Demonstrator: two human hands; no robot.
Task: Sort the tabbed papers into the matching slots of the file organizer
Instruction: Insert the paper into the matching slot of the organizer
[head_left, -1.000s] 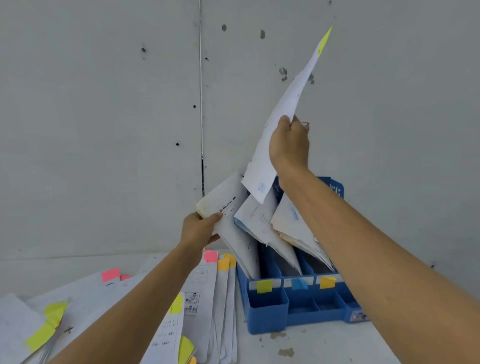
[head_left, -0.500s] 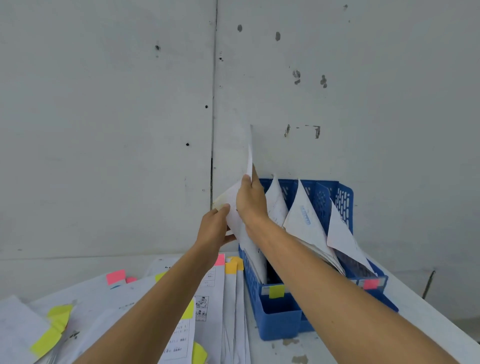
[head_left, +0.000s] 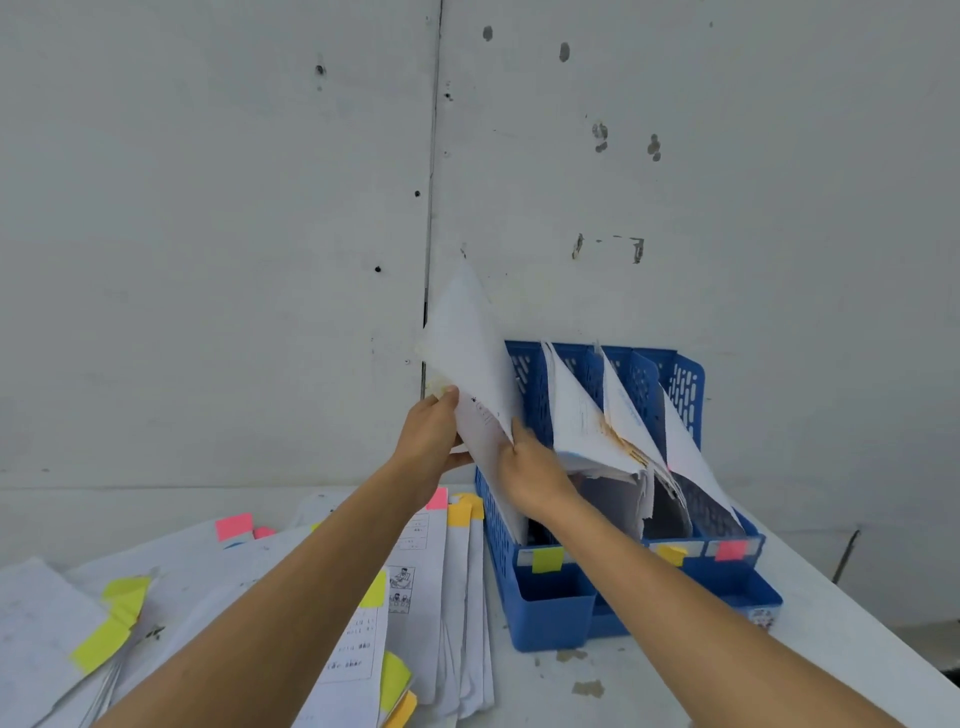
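A blue file organizer (head_left: 550, 608) stands against the wall, its slots marked by yellow-green, orange and pink tabs along the front. White papers (head_left: 472, 358) lean out of the leftmost slot, over the yellow-green tab (head_left: 547, 559). My left hand (head_left: 431, 441) grips their left edge. My right hand (head_left: 530, 467) holds their right edge, low in that slot. More sheets (head_left: 587, 421) lean in the slots to the right.
Loose tabbed papers (head_left: 415, 597) with pink, yellow and orange tabs lie spread over the white table (head_left: 597, 691) left of the organizer. The table's right edge runs diagonally at the far right. A grey wall rises right behind.
My right hand brought the raised yellow-tabbed sheet down into the leftmost slot and slid lower along the papers. My left hand stayed on the stack's left edge. The view shifted right.
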